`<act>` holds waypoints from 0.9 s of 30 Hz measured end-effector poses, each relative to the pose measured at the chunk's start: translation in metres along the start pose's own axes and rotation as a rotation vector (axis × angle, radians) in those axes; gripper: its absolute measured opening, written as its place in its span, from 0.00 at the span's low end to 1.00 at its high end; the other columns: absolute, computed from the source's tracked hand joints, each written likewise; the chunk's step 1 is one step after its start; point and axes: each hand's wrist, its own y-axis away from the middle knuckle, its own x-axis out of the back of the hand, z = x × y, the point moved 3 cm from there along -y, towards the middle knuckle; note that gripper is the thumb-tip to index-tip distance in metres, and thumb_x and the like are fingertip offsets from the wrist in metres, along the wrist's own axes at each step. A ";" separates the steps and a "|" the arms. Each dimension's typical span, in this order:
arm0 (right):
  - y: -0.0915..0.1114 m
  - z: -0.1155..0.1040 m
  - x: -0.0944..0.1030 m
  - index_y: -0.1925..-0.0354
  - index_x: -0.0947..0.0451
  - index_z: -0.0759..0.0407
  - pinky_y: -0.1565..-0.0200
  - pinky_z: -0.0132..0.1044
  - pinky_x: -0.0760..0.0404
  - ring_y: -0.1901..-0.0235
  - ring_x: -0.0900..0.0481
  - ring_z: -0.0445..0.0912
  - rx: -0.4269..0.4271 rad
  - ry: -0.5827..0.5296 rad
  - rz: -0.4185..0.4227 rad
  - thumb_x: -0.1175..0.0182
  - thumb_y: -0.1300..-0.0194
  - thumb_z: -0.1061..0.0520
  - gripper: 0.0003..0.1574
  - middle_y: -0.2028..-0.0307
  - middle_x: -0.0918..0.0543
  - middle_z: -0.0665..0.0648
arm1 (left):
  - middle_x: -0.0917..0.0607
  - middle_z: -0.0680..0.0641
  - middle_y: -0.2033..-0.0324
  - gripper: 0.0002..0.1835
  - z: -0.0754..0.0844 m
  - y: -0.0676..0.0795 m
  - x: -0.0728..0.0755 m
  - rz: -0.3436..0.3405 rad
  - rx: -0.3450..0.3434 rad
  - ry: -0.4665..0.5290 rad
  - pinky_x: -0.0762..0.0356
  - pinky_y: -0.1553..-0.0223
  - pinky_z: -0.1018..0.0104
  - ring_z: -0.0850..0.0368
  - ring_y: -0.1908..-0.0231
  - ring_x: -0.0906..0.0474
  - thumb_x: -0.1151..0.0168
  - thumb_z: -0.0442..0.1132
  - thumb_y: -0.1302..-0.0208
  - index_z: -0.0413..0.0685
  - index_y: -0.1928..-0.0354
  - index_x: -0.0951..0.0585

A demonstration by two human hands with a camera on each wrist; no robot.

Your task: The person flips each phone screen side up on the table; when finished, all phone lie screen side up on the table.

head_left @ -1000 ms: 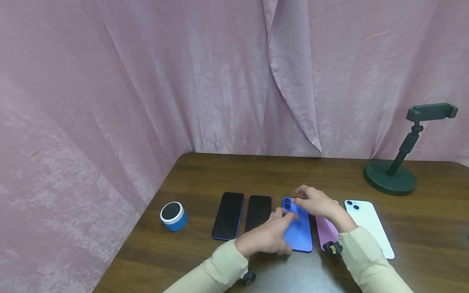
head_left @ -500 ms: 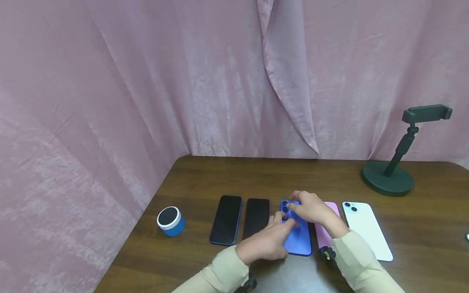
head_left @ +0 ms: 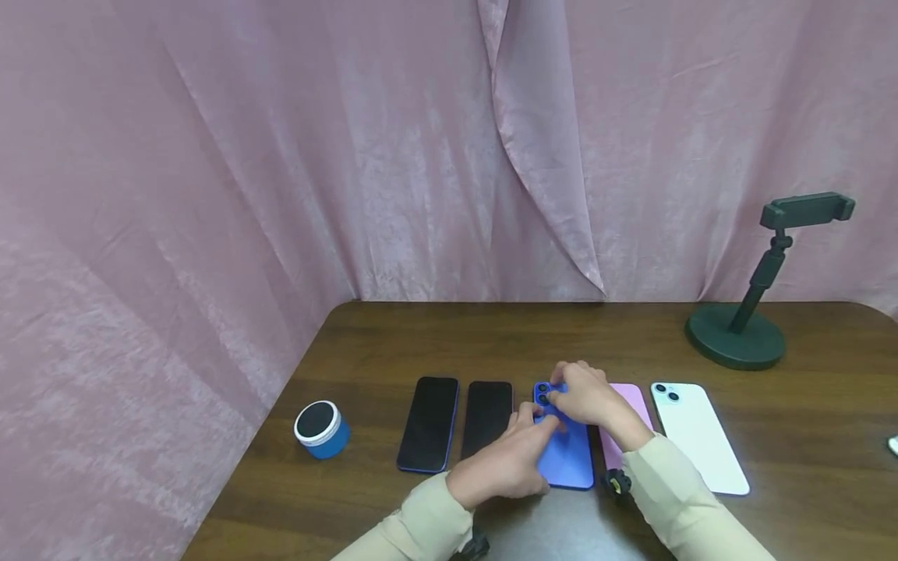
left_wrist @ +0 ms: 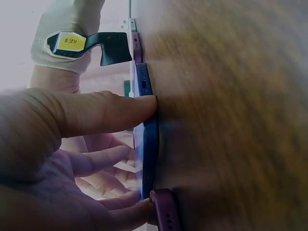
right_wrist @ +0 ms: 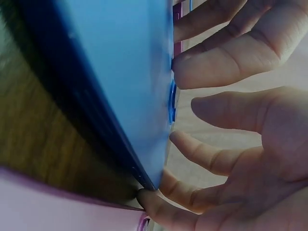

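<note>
A blue phone (head_left: 565, 460) lies back up on the table, with its camera lenses at the far left corner. My left hand (head_left: 507, 463) holds it by the edges: the thumb presses the near edge beside the charging port in the left wrist view, and fingers reach its left side. Over the far end is my right hand (head_left: 589, 396), fingertips touching the top corner and its thumb apart from the back in the right wrist view. Close to its left lies a dark-screened phone (head_left: 489, 413) with a reddish edge; to its right, a pink phone (head_left: 631, 401).
Another dark-screened phone (head_left: 429, 425) with a blue edge lies further left, past it a blue jar (head_left: 328, 441) with a black-topped white lid. A pale phone (head_left: 701, 440) lies right. A green phone stand (head_left: 737, 336) stands at the back right, before a pink curtain (head_left: 421, 156).
The right hand has moved slightly left and closer over the blue phone's camera end. The left hand stays at its near left side. The view has shifted a little.
</note>
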 end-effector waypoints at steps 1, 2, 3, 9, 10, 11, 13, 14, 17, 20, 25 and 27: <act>0.000 0.000 0.000 0.57 0.19 0.68 0.47 0.62 0.31 0.53 0.24 0.63 0.005 0.003 0.005 0.35 0.37 0.60 0.13 0.59 0.17 0.64 | 0.36 0.39 0.33 0.38 0.000 0.000 0.000 0.002 -0.002 0.002 0.24 0.47 0.63 0.47 0.36 0.35 0.17 0.32 0.57 0.55 0.42 0.25; 0.000 0.000 0.001 0.58 0.20 0.68 0.48 0.61 0.30 0.53 0.24 0.62 0.008 0.003 0.010 0.34 0.38 0.61 0.12 0.59 0.18 0.64 | 0.37 0.39 0.33 0.38 0.000 0.001 -0.001 0.004 -0.001 0.001 0.24 0.47 0.63 0.47 0.36 0.35 0.17 0.32 0.58 0.55 0.42 0.25; 0.000 0.000 0.001 0.59 0.20 0.68 0.48 0.61 0.29 0.53 0.24 0.62 0.012 0.000 0.015 0.34 0.38 0.61 0.12 0.60 0.18 0.64 | 0.37 0.39 0.33 0.39 0.000 0.001 -0.001 0.008 -0.002 0.002 0.24 0.47 0.64 0.48 0.36 0.34 0.17 0.32 0.58 0.55 0.42 0.25; 0.001 0.001 0.002 0.54 0.22 0.69 0.49 0.59 0.25 0.53 0.24 0.62 0.003 -0.062 -0.005 0.33 0.42 0.64 0.17 0.55 0.21 0.68 | 0.37 0.40 0.33 0.43 -0.002 0.001 -0.002 0.014 0.007 -0.006 0.24 0.46 0.63 0.47 0.36 0.35 0.17 0.32 0.59 0.55 0.38 0.26; 0.001 0.001 0.003 0.53 0.22 0.70 0.49 0.59 0.25 0.52 0.24 0.62 0.005 -0.070 -0.012 0.33 0.43 0.65 0.19 0.54 0.21 0.68 | 0.36 0.39 0.33 0.44 -0.002 0.001 -0.002 0.017 0.005 -0.007 0.24 0.47 0.63 0.47 0.36 0.35 0.17 0.32 0.59 0.54 0.37 0.27; 0.002 0.001 0.003 0.51 0.22 0.70 0.49 0.59 0.24 0.52 0.24 0.62 0.002 -0.080 -0.021 0.33 0.43 0.65 0.21 0.54 0.22 0.69 | 0.36 0.39 0.33 0.45 -0.002 0.001 -0.002 0.018 0.002 -0.007 0.24 0.47 0.64 0.47 0.37 0.35 0.16 0.32 0.59 0.54 0.36 0.27; 0.003 0.000 0.005 0.49 0.23 0.71 0.49 0.59 0.24 0.52 0.24 0.62 0.006 -0.095 -0.038 0.33 0.44 0.65 0.23 0.53 0.22 0.69 | 0.35 0.40 0.34 0.46 -0.003 0.001 -0.002 0.022 -0.007 0.003 0.24 0.47 0.64 0.48 0.38 0.35 0.16 0.33 0.59 0.52 0.34 0.28; 0.003 0.000 0.006 0.48 0.23 0.71 0.49 0.60 0.24 0.52 0.24 0.62 0.013 -0.099 -0.043 0.32 0.44 0.65 0.24 0.52 0.22 0.70 | 0.34 0.40 0.35 0.47 -0.003 0.001 -0.001 0.024 -0.010 0.008 0.24 0.47 0.64 0.49 0.39 0.35 0.16 0.33 0.59 0.52 0.33 0.29; 0.005 -0.002 0.010 0.47 0.24 0.73 0.48 0.61 0.25 0.49 0.25 0.64 0.026 -0.118 -0.062 0.33 0.43 0.65 0.26 0.51 0.22 0.71 | 0.33 0.41 0.35 0.51 -0.003 0.001 0.000 0.023 -0.007 0.023 0.25 0.46 0.65 0.50 0.39 0.35 0.15 0.34 0.59 0.51 0.30 0.32; 0.007 -0.003 0.015 0.45 0.25 0.74 0.47 0.62 0.25 0.46 0.25 0.67 0.032 -0.139 -0.078 0.34 0.40 0.63 0.26 0.50 0.22 0.73 | 0.32 0.42 0.35 0.53 -0.003 0.001 0.002 0.017 0.003 0.020 0.26 0.44 0.64 0.50 0.37 0.36 0.15 0.35 0.59 0.51 0.29 0.34; 0.011 -0.005 0.020 0.43 0.27 0.75 0.47 0.62 0.24 0.44 0.26 0.68 0.028 -0.181 -0.085 0.38 0.34 0.60 0.26 0.48 0.22 0.74 | 0.31 0.43 0.33 0.58 -0.005 0.001 0.004 0.006 0.006 0.031 0.27 0.41 0.63 0.50 0.36 0.36 0.15 0.43 0.57 0.47 0.25 0.40; 0.012 -0.006 0.020 0.43 0.28 0.75 0.47 0.62 0.24 0.44 0.25 0.69 0.029 -0.187 -0.087 0.38 0.33 0.59 0.26 0.47 0.22 0.74 | 0.30 0.43 0.33 0.59 -0.006 0.000 0.006 0.018 0.012 0.071 0.26 0.42 0.61 0.50 0.37 0.35 0.16 0.48 0.54 0.46 0.23 0.42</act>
